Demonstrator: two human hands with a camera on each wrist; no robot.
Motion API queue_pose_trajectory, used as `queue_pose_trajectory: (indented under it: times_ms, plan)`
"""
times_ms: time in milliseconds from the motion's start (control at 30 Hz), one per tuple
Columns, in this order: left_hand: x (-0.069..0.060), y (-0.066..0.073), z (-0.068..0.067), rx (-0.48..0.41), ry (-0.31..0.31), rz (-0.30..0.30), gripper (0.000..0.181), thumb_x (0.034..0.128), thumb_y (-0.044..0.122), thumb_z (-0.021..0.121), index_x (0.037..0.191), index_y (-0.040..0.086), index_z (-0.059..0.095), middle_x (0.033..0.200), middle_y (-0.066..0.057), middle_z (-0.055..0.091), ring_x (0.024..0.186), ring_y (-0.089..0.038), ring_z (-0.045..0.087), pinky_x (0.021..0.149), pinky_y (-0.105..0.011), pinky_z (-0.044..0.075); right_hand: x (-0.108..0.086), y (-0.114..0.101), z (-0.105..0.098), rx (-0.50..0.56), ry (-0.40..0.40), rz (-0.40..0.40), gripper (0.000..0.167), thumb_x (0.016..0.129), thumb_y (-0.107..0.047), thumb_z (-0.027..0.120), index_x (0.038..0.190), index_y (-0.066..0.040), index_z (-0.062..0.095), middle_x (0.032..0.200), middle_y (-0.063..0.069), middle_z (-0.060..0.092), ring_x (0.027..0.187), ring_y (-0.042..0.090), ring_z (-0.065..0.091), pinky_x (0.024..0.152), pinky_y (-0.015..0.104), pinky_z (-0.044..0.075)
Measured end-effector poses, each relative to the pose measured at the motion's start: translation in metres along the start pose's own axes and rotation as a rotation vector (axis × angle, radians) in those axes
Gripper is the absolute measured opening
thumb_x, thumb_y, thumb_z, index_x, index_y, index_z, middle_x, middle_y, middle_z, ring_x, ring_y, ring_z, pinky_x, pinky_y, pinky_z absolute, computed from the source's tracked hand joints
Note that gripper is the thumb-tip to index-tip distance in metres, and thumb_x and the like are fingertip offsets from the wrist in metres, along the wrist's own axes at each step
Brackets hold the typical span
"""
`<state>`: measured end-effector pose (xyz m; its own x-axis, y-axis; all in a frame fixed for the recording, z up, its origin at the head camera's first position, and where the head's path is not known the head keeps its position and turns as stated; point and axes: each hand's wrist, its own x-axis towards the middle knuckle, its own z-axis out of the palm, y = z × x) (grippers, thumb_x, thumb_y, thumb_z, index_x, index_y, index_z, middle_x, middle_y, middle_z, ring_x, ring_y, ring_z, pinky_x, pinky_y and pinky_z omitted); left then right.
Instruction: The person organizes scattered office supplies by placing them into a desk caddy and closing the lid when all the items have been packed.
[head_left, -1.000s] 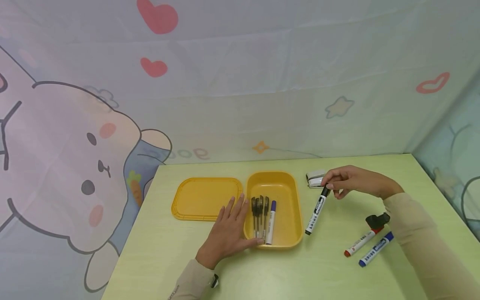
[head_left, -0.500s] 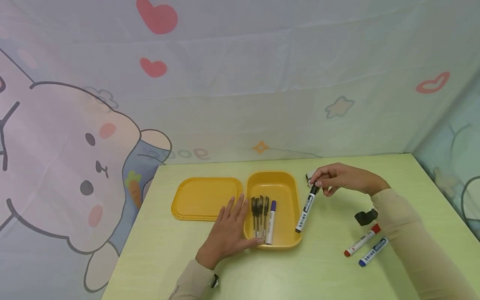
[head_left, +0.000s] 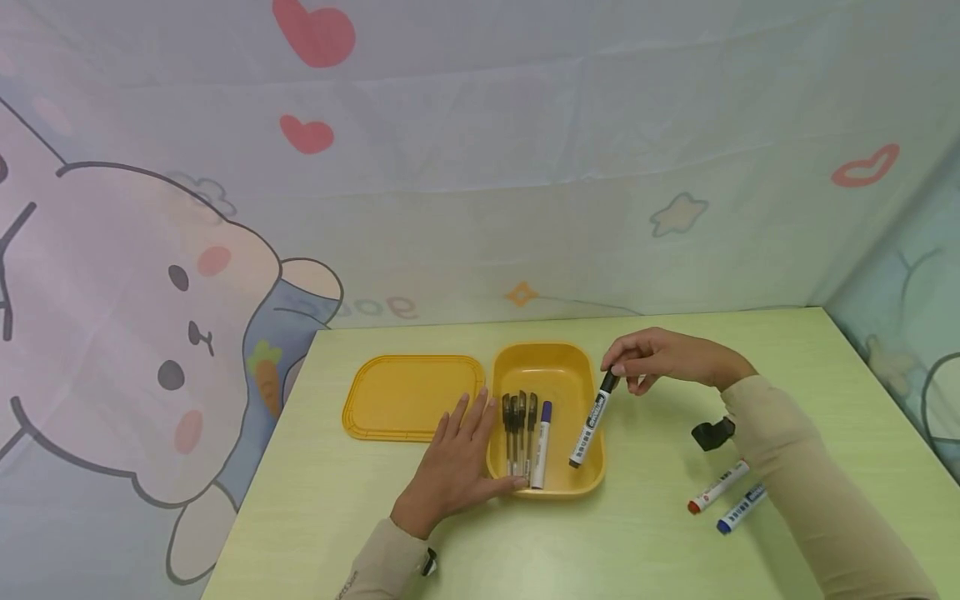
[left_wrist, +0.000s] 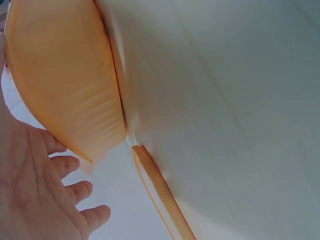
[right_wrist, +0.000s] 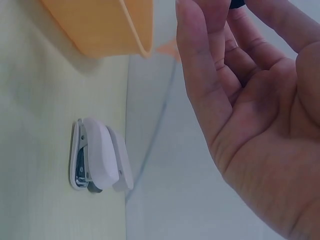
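Note:
My right hand (head_left: 663, 358) pinches a black whiteboard marker (head_left: 590, 425) by its capped upper end. The marker slants down and left over the right side of a yellow box (head_left: 573, 358). Inside the box several black-capped pens (head_left: 521, 429) lie side by side, with a purple-capped marker (head_left: 542, 446) to their right. My left hand (head_left: 453, 471) rests with spread, straight fingers against the box's left rim, its thumb along the front corner. In the left wrist view the left hand (left_wrist: 40, 185) touches the box's rim from outside.
A flat yellow lid (head_left: 412, 398) lies left of the box. Right of it are a red marker (head_left: 716, 487), a blue marker (head_left: 741, 508) and a black strap-like item (head_left: 712, 433) at the right wrist. The right wrist view shows a white stapler (right_wrist: 97, 155) on the table near the box.
My right hand has moved left with the black marker, bringing the marker's lower end from beside the box to over it. The left hand has stayed in place.

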<state>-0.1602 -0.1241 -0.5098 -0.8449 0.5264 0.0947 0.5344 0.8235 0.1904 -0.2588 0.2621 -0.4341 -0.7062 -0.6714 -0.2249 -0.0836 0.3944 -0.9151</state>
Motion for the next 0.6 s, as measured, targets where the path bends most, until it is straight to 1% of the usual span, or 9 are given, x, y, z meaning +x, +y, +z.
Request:
queue_pose_trajectory:
  times_ms: [133, 333, 400, 533, 600]
  plan:
    - [0.000, -0.001, 0.000, 0.002, 0.001, 0.000, 0.116, 0.0838, 0.084, 0.051, 0.164, 0.007, 0.015, 0.171, -0.011, 0.011, 0.157, -0.036, 0.010, 0.120, -0.060, 0.023, 0.007, -0.002, 0.002, -0.014, -0.016, 0.004, 0.034, 0.103, -0.029, 0.062, 0.126, -0.004, 0.065, 0.104, 0.017, 0.068, 0.086, 0.029, 0.067, 0.086, 0.046, 0.060]
    - [0.000, -0.002, 0.001, 0.005, 0.000, 0.001, 0.117, 0.0832, 0.086, 0.050, 0.164, 0.008, 0.015, 0.171, -0.012, 0.012, 0.156, -0.037, 0.013, 0.120, -0.060, 0.025, 0.016, -0.005, 0.007, -0.050, -0.039, 0.015, 0.028, 0.103, -0.029, 0.061, 0.124, -0.012, 0.068, 0.111, 0.015, 0.067, 0.088, 0.029, 0.066, 0.086, 0.043, 0.060]
    - [0.000, -0.001, 0.000, 0.002, -0.007, -0.005, 0.118, 0.0831, 0.086, 0.048, 0.164, 0.008, 0.014, 0.171, -0.011, 0.011, 0.157, -0.036, 0.010, 0.120, -0.060, 0.024, 0.018, -0.007, 0.009, -0.045, -0.051, 0.019, 0.026, 0.103, -0.029, 0.061, 0.123, -0.013, 0.068, 0.112, 0.016, 0.066, 0.088, 0.028, 0.066, 0.086, 0.043, 0.060]
    - [0.000, -0.001, -0.001, -0.003, -0.022, -0.019, 0.118, 0.0828, 0.088, 0.045, 0.164, 0.009, 0.013, 0.172, -0.010, 0.008, 0.157, -0.033, 0.006, 0.122, -0.059, 0.021, 0.024, -0.009, 0.013, -0.032, -0.073, 0.014, 0.025, 0.103, -0.027, 0.061, 0.122, -0.011, 0.069, 0.111, 0.015, 0.067, 0.087, 0.027, 0.066, 0.085, 0.043, 0.060]
    - [0.000, 0.000, -0.001, -0.005, -0.023, -0.019, 0.118, 0.0830, 0.088, 0.045, 0.164, 0.009, 0.013, 0.172, -0.010, 0.008, 0.157, -0.033, 0.006, 0.122, -0.059, 0.021, 0.026, -0.010, 0.015, -0.037, -0.080, 0.010, 0.024, 0.104, -0.026, 0.061, 0.121, -0.012, 0.069, 0.112, 0.014, 0.068, 0.087, 0.027, 0.066, 0.084, 0.043, 0.060]
